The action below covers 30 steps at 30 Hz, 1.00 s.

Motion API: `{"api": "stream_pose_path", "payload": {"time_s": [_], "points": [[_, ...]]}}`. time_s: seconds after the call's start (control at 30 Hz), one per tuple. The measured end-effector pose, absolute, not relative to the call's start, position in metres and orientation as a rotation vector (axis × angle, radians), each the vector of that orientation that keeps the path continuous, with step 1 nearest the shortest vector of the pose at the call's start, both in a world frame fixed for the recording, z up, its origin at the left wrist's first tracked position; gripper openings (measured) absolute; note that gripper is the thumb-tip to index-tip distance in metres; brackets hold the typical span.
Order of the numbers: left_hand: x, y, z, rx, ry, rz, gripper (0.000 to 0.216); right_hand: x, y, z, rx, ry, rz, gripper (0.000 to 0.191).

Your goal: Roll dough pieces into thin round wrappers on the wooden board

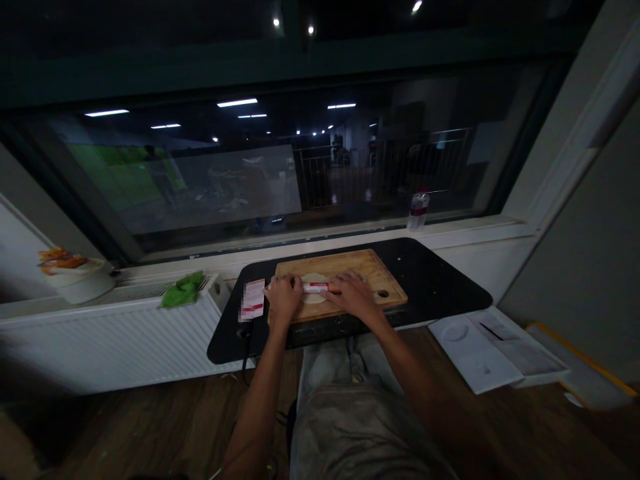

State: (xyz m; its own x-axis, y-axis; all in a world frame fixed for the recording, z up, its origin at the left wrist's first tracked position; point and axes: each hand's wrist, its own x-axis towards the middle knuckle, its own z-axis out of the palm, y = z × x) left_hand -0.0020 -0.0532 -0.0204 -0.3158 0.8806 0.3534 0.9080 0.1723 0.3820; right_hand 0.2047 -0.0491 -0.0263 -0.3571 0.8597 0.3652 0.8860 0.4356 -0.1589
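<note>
A wooden cutting board [365, 267] lies on a small black table [435, 280]. A flat round piece of pale dough [314, 279] rests on the board. Across it lies a thin rolling pin [317, 288] with a red and white wrap. My left hand [283, 299] is closed over the pin's left end. My right hand [354, 293] lies on its right end with the fingers curled over it. Both forearms reach forward from my lap.
A red and white packet [253, 300] lies on the table's left edge. A green cloth [183, 291] sits on the white radiator, a white bowl [80, 277] further left. A water bottle [418, 210] stands on the window sill. White flat trays [495, 353] lie on the floor at right.
</note>
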Motion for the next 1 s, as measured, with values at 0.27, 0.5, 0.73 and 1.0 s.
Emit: {"api": "stream_pose_path", "payload": {"time_s": [0.27,0.5,0.73,1.0], "points": [[-0.002,-0.053,-0.022,-1.808,-2.36,-0.862,0.04,0.202,-0.072,-0.03,-1.456,-2.224,-0.031,0.036],[-0.003,-0.054,-0.02,-1.831,-2.366,-0.868,0.04,0.197,-0.088,-0.038,-1.477,-2.142,-0.016,0.033],[-0.002,-0.055,-0.019,-1.828,-2.363,-0.837,0.043,0.2,-0.083,-0.04,-1.445,-2.175,-0.008,0.04],[-0.002,-0.054,-0.02,-1.797,-2.373,-0.807,0.042,0.199,-0.064,-0.026,-1.553,-2.241,-0.049,0.049]]}}
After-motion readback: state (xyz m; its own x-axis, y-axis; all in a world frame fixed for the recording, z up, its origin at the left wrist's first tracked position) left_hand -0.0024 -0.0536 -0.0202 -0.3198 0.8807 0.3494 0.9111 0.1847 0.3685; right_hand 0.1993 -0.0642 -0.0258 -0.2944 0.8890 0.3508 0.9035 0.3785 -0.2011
